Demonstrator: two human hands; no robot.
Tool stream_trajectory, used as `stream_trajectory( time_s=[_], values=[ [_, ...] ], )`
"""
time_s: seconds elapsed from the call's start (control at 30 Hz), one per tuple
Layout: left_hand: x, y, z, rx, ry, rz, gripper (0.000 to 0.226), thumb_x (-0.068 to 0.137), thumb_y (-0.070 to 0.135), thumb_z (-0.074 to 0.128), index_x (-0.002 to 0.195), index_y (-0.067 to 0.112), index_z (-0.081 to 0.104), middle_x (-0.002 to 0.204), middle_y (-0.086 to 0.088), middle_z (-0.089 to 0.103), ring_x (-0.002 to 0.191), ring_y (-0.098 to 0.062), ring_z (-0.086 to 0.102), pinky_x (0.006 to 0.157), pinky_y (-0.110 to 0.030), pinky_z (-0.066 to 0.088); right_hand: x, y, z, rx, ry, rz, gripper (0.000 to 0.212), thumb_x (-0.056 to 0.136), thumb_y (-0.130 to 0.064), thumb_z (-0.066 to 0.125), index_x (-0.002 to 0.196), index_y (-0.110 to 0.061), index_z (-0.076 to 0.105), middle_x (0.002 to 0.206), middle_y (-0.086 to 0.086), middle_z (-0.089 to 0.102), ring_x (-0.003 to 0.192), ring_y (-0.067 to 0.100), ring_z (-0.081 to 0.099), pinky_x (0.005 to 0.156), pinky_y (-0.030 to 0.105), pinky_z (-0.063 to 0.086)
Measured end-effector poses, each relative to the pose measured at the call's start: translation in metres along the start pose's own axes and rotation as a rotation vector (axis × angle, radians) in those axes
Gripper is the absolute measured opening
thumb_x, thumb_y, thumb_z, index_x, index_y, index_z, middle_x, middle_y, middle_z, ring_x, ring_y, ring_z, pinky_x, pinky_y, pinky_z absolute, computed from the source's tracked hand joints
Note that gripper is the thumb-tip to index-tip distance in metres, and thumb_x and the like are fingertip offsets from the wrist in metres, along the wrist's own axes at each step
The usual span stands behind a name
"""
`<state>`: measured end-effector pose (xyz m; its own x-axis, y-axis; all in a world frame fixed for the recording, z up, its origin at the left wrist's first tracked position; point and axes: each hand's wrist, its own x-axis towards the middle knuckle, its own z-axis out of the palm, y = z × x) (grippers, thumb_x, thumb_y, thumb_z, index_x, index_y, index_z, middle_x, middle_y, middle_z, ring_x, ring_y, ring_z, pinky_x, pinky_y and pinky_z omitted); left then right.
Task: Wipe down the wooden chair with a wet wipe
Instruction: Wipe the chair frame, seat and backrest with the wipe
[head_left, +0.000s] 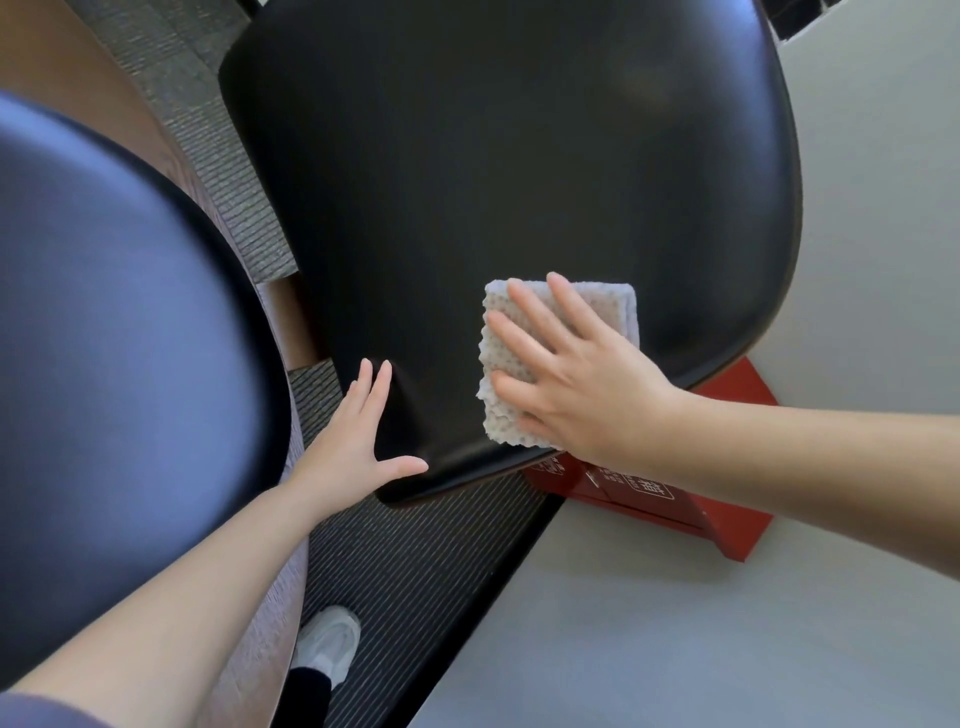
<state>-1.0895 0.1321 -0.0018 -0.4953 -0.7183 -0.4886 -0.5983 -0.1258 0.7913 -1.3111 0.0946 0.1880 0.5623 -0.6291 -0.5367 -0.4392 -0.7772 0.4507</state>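
A chair with a glossy black seat (493, 171) fills the middle of the view. On the seat's near right part lies a folded, dotted white wet wipe (501, 353). My right hand (576, 384) presses flat on the wipe with straight, spread fingers. My left hand (358, 441) rests against the seat's near left corner, fingers straight along the side and thumb stretched along the front edge.
A second dark rounded chair part (119, 374) bulges at the left, blurred. A red box (675, 499) stands against the white wall (675, 623) under the seat's right edge. Grey striped carpet (415, 561) lies below, with my white shoe (330, 642) on it. A wooden surface (78, 67) runs at the left.
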Motion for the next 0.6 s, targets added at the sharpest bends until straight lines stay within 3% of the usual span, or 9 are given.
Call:
stream_trajectory(
  time_s=[0.17, 0.37, 0.5, 0.6],
  values=[
    [-0.001, 0.003, 0.000, 0.000, 0.008, -0.012, 0.117, 0.077, 0.050, 0.074, 0.152, 0.036, -0.015, 0.158, 0.011, -0.025, 0.150, -0.013, -0.004, 0.119, -0.034, 0.014, -0.022, 0.009, 0.007, -0.010, 0.078, -0.014, 0.062, 0.089, -0.060, 0.047, 0.141, -0.026, 0.049, 0.155, 0.018, 0.033, 0.143, 0.045, 0.026, 0.114, 0.061, 0.011],
    [0.000, 0.002, 0.002, -0.069, -0.013, -0.104, 0.118, 0.076, 0.049, 0.076, 0.151, 0.042, -0.015, 0.160, 0.007, -0.021, 0.149, -0.014, 0.003, 0.118, -0.035, 0.019, 0.001, -0.038, 0.020, -0.055, -0.004, -0.053, 0.065, 0.098, -0.051, 0.026, 0.154, -0.019, 0.021, 0.159, 0.021, 0.018, 0.145, 0.047, 0.012, 0.113, 0.063, 0.001],
    [-0.007, -0.012, 0.014, -0.224, -0.068, -0.346, 0.119, 0.076, 0.053, 0.073, 0.154, 0.029, -0.013, 0.163, -0.006, 0.007, 0.149, -0.016, 0.013, 0.117, -0.031, 0.016, 0.026, -0.080, 0.021, -0.028, -0.109, -0.137, 0.071, 0.102, -0.045, 0.031, 0.154, -0.010, -0.003, 0.160, 0.025, -0.004, 0.145, 0.049, -0.006, 0.114, 0.063, -0.004],
    [-0.014, -0.024, 0.018, -0.341, -0.100, -0.389, 0.120, 0.068, 0.068, 0.072, 0.155, 0.032, -0.003, 0.159, 0.002, 0.026, 0.144, -0.010, 0.027, 0.119, -0.031, 0.021, 0.018, -0.068, 0.027, 0.116, -0.045, -0.069, 0.067, 0.100, -0.038, 0.036, 0.156, -0.014, 0.009, 0.161, 0.023, 0.004, 0.147, 0.044, -0.002, 0.116, 0.056, -0.008]
  ],
)
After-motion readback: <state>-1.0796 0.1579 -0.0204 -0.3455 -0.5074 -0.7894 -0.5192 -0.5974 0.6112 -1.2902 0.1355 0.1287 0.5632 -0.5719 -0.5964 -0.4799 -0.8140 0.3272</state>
